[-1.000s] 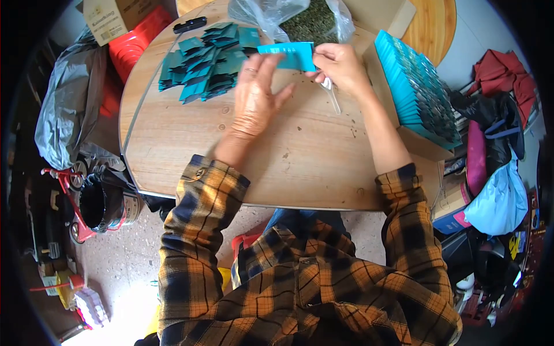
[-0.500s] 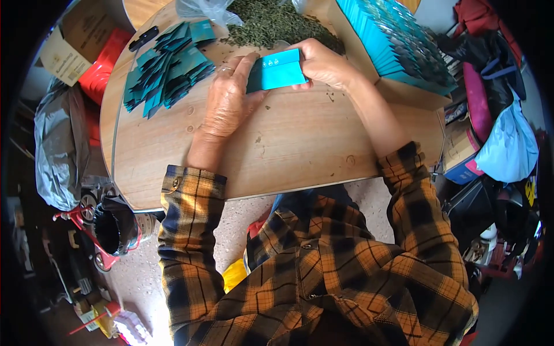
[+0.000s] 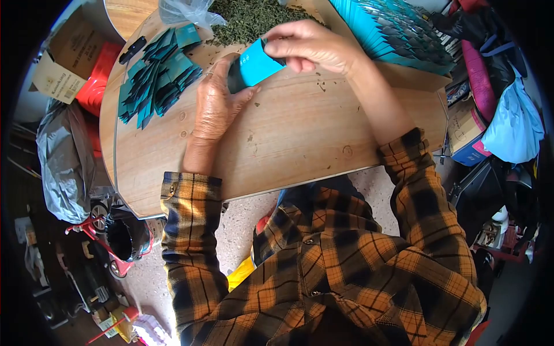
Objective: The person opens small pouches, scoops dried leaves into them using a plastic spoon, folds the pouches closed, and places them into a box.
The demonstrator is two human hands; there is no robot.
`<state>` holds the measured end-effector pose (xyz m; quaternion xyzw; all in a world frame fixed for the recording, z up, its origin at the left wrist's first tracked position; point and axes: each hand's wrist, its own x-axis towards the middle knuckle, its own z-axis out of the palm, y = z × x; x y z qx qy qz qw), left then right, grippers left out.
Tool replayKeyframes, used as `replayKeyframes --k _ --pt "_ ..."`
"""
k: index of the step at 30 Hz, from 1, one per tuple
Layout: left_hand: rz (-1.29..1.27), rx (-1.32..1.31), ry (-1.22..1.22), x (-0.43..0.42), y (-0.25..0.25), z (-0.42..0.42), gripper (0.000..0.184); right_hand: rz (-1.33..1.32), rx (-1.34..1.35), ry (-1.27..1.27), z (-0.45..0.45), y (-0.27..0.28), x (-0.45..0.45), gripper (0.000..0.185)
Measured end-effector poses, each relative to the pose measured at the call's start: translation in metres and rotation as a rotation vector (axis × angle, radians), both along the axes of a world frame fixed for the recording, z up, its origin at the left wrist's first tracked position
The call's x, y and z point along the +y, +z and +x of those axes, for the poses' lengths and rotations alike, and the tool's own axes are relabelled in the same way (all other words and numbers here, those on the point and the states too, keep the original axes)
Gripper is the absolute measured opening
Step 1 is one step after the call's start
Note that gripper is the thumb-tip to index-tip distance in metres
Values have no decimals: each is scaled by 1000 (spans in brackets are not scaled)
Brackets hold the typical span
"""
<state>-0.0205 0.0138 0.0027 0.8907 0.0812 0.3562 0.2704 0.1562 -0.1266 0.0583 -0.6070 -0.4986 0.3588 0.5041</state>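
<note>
A teal packet (image 3: 258, 67) with small white print is held above the wooden table, tilted up toward the right. My left hand (image 3: 214, 99) grips its lower left end between thumb and fingers. At the packet's upper right end is my right hand (image 3: 316, 47), its thumb and fingers closed on the edge, the other fingers curled. Just beyond both hands lies a heap of dried green leaves (image 3: 254, 22). To the left, several flat teal packets (image 3: 154, 75) are piled loosely. Rows of upright teal packets (image 3: 381, 34) stand in a cardboard box at the right.
A clear plastic bag (image 3: 187, 10) sits at the table's far side, and a small black object (image 3: 133, 50) near its left edge. Leaf crumbs dot the tabletop (image 3: 277, 138). Beside the table are an open carton (image 3: 57, 78), a grey bag (image 3: 63, 161) and a light blue bag (image 3: 513, 130).
The packet has tilted, its right end rising, and shifted slightly left. My right hand has moved from the packet's right side up to its upper corner. The view has shifted slightly.
</note>
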Motion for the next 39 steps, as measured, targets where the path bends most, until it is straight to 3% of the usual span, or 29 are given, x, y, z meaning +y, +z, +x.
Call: replayKeyframes --k 3,5,9,15,25,32,39 --pt "-32 -42 -22 4 -4 1 60 71 15 -59 10 12 -14 46" --pt "-54 -45 -27 7 -7 2 60 42 -271 -315 10 16 -22 49" --pt "-102 -89 -53 14 -12 3 61 -20 -566 -239 19 -7 -28 48" --pt "-27 -45 -38 7 -7 3 64 110 -188 -115 -6 1 -23 37" --pt "124 77 -94 -21 7 0 62 -83 -310 -108 -7 -25 -8 19" --pt "103 112 -103 -24 8 0 60 43 -455 -129 -7 -35 -1 22" --pt "127 40 -99 -25 9 1 57 -14 -289 -168 -11 -24 -8 29"
